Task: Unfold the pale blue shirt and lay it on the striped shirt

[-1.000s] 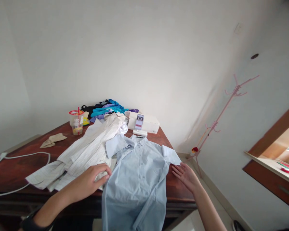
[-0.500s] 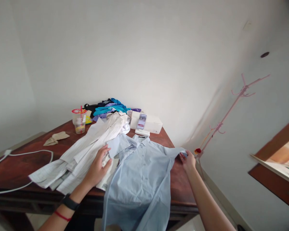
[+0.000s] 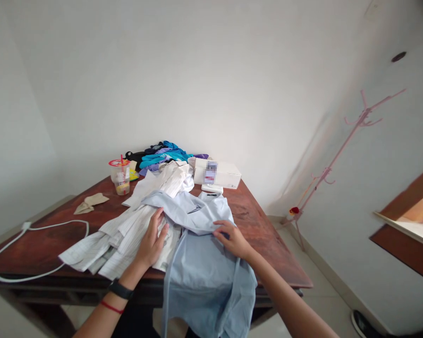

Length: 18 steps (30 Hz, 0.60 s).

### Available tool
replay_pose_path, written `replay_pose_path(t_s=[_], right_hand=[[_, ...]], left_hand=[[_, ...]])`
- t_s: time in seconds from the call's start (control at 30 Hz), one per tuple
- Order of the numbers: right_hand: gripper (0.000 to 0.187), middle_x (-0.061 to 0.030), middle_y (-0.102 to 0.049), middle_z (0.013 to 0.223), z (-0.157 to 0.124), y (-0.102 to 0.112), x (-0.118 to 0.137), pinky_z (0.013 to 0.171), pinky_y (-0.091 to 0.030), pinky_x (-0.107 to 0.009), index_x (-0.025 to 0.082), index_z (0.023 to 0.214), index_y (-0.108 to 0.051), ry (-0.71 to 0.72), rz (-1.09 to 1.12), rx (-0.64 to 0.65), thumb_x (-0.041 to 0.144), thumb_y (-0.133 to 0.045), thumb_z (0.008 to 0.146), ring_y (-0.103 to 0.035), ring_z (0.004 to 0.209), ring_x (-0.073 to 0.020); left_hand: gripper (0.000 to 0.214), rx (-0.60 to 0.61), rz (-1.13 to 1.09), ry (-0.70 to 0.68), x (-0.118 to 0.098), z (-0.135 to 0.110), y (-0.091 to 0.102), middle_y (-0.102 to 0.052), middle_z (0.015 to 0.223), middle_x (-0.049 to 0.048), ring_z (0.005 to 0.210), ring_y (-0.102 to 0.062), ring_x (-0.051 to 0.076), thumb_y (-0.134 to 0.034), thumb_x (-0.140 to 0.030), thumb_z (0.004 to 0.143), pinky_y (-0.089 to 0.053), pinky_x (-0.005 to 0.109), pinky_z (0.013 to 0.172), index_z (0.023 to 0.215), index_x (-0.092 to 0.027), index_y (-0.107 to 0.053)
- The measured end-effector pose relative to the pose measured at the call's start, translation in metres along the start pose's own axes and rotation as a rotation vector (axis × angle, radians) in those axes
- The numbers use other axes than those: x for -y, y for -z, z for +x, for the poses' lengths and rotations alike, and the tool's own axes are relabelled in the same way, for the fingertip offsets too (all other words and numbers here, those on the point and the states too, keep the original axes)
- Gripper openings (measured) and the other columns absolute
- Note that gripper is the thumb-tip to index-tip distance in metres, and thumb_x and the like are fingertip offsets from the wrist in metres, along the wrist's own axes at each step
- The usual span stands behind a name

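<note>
A light blue button shirt lies on the table, its lower part hanging over the front edge. One side is folded across its front, and a sleeve stretches left over white striped shirts. My left hand is beside the fold, fingers and thumb apart, its fingertips near the sleeve and the striped cloth. On the folded blue cloth rests my right hand, fingers slightly bent and thumb apart, with nothing visibly gripped.
Behind are a clothes pile, a white box and a phone on a stand. A plastic cup, beige cloth and white cable lie left. A pink coat rack stands right.
My right hand has carried the shirt's right side leftward across its front and let the sleeve go. The sleeve now lies over the striped shirts. My left hand stays beside the shirt.
</note>
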State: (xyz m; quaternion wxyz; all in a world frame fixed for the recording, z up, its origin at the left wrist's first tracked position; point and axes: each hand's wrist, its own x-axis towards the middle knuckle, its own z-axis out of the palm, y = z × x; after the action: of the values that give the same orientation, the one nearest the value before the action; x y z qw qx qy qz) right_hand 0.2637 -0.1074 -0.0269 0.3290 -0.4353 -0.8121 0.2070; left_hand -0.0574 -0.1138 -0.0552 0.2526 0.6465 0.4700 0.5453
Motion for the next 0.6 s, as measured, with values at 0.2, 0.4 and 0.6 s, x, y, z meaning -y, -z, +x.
replay_pose_path(t_s=[0.2, 0.4, 0.6], right_hand=[[0.018, -0.0097, -0.072, 0.108, 0.022, 0.042, -0.040, 0.095, -0.051, -0.038, 0.019, 0.086, -0.074, -0.474, 0.273, -0.431, 0.034, -0.076, 0.075, -0.063, 0.111, -0.0282], [0.024, -0.0090, -0.074, 0.076, 0.046, 0.038, -0.051, 0.062, -0.055, -0.033, 0.013, 0.082, -0.072, -0.736, 0.564, -0.288, 0.032, -0.082, 0.072, -0.069, 0.070, -0.0229], [0.019, -0.0091, -0.075, 0.075, 0.066, 0.030, -0.033, 0.065, -0.057, -0.035, 0.007, 0.088, -0.072, -0.832, 0.816, -0.181, 0.015, -0.078, 0.073, -0.070, 0.067, -0.0215]], left_hand=[[0.058, 0.001, 0.190, -0.116, 0.001, 0.002, 0.000, -0.029, 0.163, 0.0119, 0.148, -0.036, 0.027, -0.044, -0.044, 0.102, -0.034, 0.048, 0.120, 0.155, -0.027, -0.029], [0.046, 0.056, 0.399, -0.205, -0.002, 0.005, 0.000, -0.039, 0.156, 0.0128, 0.149, -0.033, 0.028, -0.045, -0.042, 0.101, -0.030, 0.050, 0.122, 0.143, -0.024, -0.048], [0.044, 0.077, 0.412, -0.219, 0.000, 0.008, 0.001, -0.043, 0.153, 0.0128, 0.146, -0.037, 0.028, -0.046, -0.039, 0.101, -0.032, 0.050, 0.121, 0.142, -0.023, -0.049]])
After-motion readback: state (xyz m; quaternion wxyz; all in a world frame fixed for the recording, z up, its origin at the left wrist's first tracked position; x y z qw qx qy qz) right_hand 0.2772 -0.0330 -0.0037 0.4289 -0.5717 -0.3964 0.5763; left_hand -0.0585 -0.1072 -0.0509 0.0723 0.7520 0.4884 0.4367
